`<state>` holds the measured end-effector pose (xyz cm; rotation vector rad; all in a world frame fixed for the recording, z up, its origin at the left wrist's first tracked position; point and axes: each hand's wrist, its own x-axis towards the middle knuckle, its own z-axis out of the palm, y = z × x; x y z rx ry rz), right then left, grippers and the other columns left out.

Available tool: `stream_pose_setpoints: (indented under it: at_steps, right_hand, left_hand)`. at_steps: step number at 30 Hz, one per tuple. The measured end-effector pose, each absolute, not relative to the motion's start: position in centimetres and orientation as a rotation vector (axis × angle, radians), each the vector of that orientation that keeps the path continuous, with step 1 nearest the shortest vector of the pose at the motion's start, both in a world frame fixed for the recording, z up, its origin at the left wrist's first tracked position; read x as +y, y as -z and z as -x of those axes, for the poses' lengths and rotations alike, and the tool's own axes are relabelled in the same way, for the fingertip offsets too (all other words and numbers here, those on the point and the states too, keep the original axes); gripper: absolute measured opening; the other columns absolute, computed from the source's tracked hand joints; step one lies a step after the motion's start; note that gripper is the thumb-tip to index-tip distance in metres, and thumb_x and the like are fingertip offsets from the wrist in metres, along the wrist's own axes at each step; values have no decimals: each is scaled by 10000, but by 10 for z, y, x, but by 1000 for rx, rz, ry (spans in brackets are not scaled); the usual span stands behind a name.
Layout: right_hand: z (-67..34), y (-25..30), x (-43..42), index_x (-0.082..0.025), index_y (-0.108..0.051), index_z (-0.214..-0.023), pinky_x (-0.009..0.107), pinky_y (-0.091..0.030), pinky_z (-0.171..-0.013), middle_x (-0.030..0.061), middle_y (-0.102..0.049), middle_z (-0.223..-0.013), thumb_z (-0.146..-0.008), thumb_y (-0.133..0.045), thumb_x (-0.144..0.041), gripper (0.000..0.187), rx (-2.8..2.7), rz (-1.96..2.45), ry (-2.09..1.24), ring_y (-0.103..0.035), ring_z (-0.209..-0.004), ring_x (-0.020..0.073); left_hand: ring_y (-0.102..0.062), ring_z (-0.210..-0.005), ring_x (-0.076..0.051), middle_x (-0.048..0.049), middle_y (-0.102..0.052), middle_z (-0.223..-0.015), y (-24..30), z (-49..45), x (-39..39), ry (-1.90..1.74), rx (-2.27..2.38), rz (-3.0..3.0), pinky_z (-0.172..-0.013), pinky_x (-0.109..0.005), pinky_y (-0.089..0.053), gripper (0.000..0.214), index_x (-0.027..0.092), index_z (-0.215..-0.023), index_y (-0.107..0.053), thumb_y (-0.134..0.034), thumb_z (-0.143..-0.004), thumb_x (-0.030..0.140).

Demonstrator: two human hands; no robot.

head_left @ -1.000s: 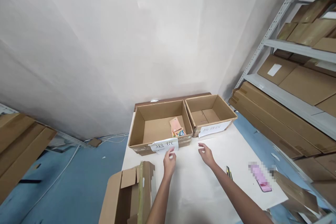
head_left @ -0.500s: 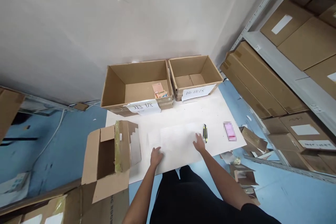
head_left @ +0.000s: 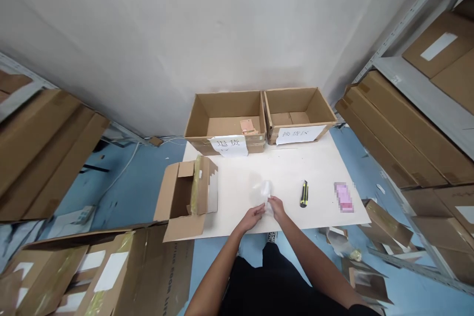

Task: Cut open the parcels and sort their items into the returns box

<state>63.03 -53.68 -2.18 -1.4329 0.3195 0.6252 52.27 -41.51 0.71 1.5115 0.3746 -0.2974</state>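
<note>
My left hand (head_left: 254, 216) and my right hand (head_left: 276, 206) meet over the near edge of a white board (head_left: 281, 168) on the floor. Both pinch a clear plastic bag (head_left: 265, 191) that stands up between them. A black and yellow utility knife (head_left: 303, 193) lies on the board just right of my right hand. An open small cardboard box (head_left: 187, 196) lies on its side to the left of my left hand.
Two open cardboard boxes with paper labels stand at the board's far edge: a larger one (head_left: 225, 121) holding a small orange packet (head_left: 247, 126), and a smaller one (head_left: 298, 112). A pink item (head_left: 344, 196) lies at the right. Flattened cartons and metal shelving line both sides.
My hands drew back from the far boxes to the board's near edge, came together and took hold of the clear plastic bag. The camera view tilted down and shifted.
</note>
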Motion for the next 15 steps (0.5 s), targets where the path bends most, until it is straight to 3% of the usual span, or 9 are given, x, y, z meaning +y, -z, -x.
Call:
stream_pose_setpoints:
  at_steps: [4, 7, 11, 15]
  right_hand:
    - [-630, -27, -506, -170, -681, -733, 313, -531, -607, 43, -730, -670, -510, -857, -430, 385, 304, 1428, -595, -680, -619, 217]
    - [-613, -74, -450, -178, -671, -830, 315, -535, -651, 51, -743, -750, -589, -843, -441, 396, 149, 1469, -509, -686, -690, 221]
    - [-570, -142, -351, -203, -628, -911, 290, -508, -701, 20, -698, -811, -726, -770, -455, 344, -139, 1578, -230, -644, -773, 195]
    - [-517, -183, -254, -206, -614, -944, 260, -475, -674, 30, -659, -917, -896, -625, -386, 186, -447, 1596, 6, -591, -785, 168]
  left_hand:
    - [-734, -1062, -245, -90, -780, -1189, -57, -449, -320, -50, 514, -1852, -947, -418, -595, 423, 229, -1271, -729, -557, -930, 410]
    - [-682, -1179, -269, -100, -750, -1239, -81, -389, -225, -422, 725, -2159, -1048, -455, -550, 389, 238, -1254, -728, -533, -941, 364]
    - [-441, -1464, -391, -174, -614, -1450, -68, -333, -140, -338, 793, -2418, -1173, -568, -426, 448, 170, -1241, -727, -666, -842, 365]
    - [-193, -1577, -412, -179, -558, -1511, -27, -312, -149, -179, 615, -2453, -1205, -605, -361, 486, 171, -1238, -725, -746, -791, 360]
